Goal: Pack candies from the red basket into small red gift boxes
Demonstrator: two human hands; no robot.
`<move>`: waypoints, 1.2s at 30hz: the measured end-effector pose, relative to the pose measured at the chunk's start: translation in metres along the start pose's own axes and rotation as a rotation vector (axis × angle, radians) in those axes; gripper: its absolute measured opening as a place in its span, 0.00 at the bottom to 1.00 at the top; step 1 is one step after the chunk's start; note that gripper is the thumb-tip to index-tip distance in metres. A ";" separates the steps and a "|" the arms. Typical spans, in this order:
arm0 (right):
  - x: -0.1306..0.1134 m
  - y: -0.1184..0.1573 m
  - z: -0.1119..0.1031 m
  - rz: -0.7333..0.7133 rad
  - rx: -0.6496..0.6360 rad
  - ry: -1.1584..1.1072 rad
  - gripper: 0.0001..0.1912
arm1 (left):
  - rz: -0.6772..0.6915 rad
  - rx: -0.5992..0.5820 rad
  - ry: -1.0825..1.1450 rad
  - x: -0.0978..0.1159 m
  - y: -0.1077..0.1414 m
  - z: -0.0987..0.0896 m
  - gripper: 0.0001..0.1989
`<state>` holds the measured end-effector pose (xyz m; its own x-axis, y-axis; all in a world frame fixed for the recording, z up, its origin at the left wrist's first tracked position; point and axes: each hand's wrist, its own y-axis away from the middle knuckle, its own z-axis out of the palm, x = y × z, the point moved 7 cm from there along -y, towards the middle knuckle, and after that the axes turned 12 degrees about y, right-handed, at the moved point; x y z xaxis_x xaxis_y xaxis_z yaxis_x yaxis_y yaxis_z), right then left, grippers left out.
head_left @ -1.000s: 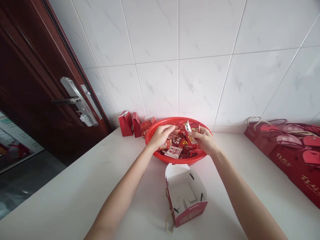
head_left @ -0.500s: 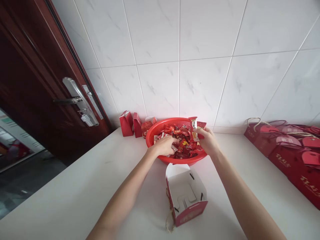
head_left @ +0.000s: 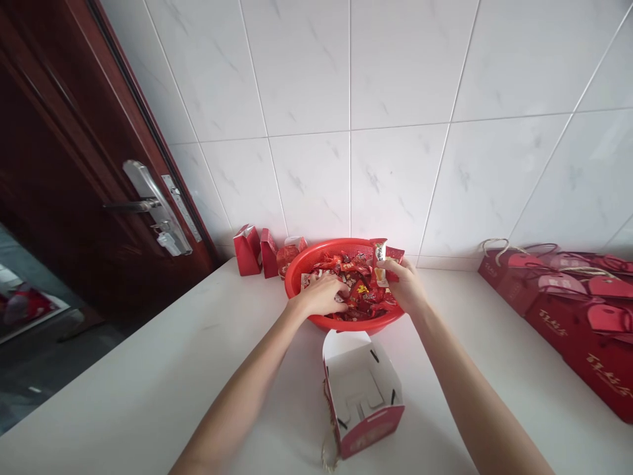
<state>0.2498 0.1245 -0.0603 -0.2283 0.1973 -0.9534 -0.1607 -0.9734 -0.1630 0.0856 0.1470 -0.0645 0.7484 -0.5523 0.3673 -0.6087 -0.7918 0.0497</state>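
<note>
A red plastic basket (head_left: 297, 264) full of wrapped candies (head_left: 363, 290) stands against the tiled wall. My left hand (head_left: 324, 293) is down among the candies at the basket's left side, its fingers curled; whatever lies between them is hidden. Over the basket's right rim, my right hand (head_left: 405, 284) is closed on wrapped snacks: a white-and-red packet (head_left: 380, 254) upright in the fingers, with a red packet (head_left: 395, 253) behind it. In front of the basket an open gift box (head_left: 363, 389), white inside and red outside, lies with nothing in it and a rope handle at its left.
Small red boxes (head_left: 247, 251) stand by the wall left of the basket. Several red gift boxes (head_left: 558, 316) with rope handles line the right of the white counter (head_left: 148, 382). A dark wooden door (head_left: 64, 132) with a metal handle stands at the left.
The view has shifted slightly. My left hand's fingers have drawn in a little among the candies. My right hand keeps the packets over the basket's right side.
</note>
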 end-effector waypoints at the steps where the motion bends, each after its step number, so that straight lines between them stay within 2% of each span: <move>1: 0.000 0.000 0.000 0.002 -0.002 0.002 0.11 | 0.002 0.011 0.011 0.001 0.000 0.000 0.10; 12: 0.002 -0.001 0.002 -0.006 0.000 -0.016 0.13 | -0.049 -0.076 0.021 0.001 0.000 0.007 0.22; 24: 0.003 -0.001 0.002 0.008 -0.002 0.007 0.13 | -0.044 -0.090 0.004 0.002 -0.001 0.008 0.13; 29: 0.002 0.000 0.003 0.018 -0.006 0.015 0.14 | 0.000 -0.040 0.114 0.002 -0.001 0.005 0.08; 33: 0.002 -0.001 0.002 0.019 -0.003 0.019 0.14 | 0.044 -0.023 0.188 0.002 -0.003 0.005 0.08; 36: 0.003 -0.001 0.002 0.017 -0.007 0.015 0.13 | 0.052 0.033 0.283 -0.001 -0.004 0.001 0.09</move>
<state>0.2477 0.1262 -0.0622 -0.2165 0.1794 -0.9597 -0.1501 -0.9774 -0.1489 0.0875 0.1502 -0.0658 0.6101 -0.5017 0.6133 -0.6322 -0.7748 -0.0049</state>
